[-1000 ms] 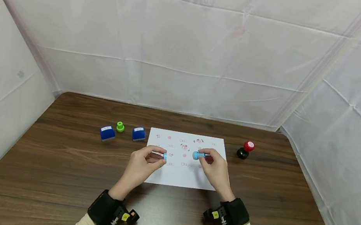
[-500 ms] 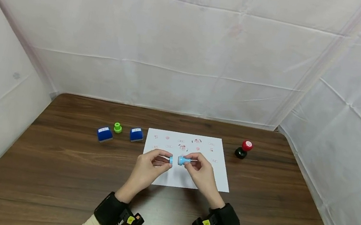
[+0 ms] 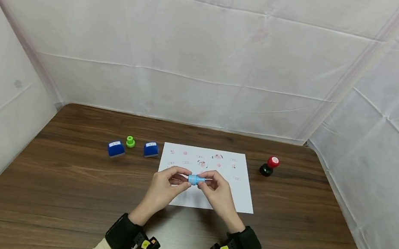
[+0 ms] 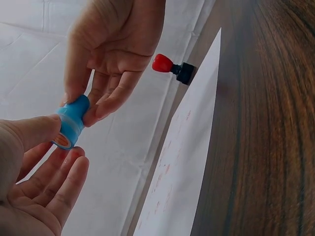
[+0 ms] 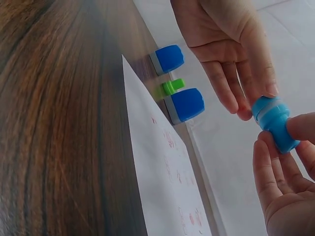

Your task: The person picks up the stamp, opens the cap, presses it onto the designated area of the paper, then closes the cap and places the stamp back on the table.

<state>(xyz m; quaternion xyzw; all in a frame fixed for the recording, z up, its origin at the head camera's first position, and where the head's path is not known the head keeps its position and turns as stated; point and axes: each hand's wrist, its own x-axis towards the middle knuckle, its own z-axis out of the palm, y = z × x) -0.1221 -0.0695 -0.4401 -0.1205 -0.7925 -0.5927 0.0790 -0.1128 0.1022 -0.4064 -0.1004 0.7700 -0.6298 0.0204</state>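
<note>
Between both hands, over the paper, is a light blue stamp (image 3: 197, 180) with its cap (image 5: 266, 104) at the wide end. My left hand (image 3: 163, 186) pinches the cap between thumb and fingers. The narrow handle (image 5: 284, 135) of the stamp is pinched by my right hand (image 3: 220, 194). In the right wrist view the cap sits against the stamp's wide end. Below lies a white sheet of paper (image 3: 239, 196) with several small red prints, its front left part hidden by my left hand.
Left of the paper stand two blue stamps (image 3: 116, 149) and a small green stamp (image 3: 130, 142). A black stamp with a red knob (image 3: 273, 162) stands to the right. White sheeting (image 3: 210, 56) encloses the brown wooden table (image 3: 56, 189) at the back and sides.
My right hand has moved left and my left hand slightly right, bringing the stamp and its cap together. The gap between them has gone. The other stamps have stayed in place.
</note>
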